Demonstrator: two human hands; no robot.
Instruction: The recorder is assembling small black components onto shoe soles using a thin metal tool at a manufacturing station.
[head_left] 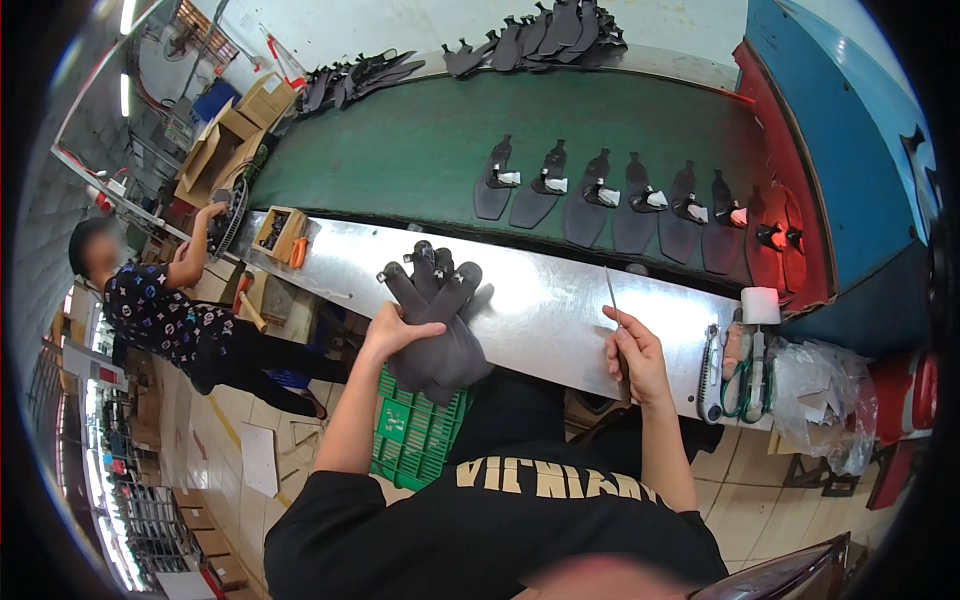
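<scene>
My left hand (388,336) is closed around a bundle of dark grey shoe insoles (440,348). Their narrow ends, some with shiny metal bits, fan upward over the near edge of the metal ledge. On the right, my right hand (638,358) grips a thin, pointed metal tool (611,288), blade up; I cannot tell its exact kind. Beyond both hands, a row of dark insoles (588,215) with small black straps and white pieces lies on the green conveyor belt (380,165). The rightmost insoles (778,245) glow under red light.
A blue machine (835,130) stands over the belt's right end. Scissors (755,375), a box cutter (711,380) and a plastic bag (825,400) sit right. A wooden box (280,232) is left on the ledge, a green crate (415,430) below. A co-worker (160,310) stands left.
</scene>
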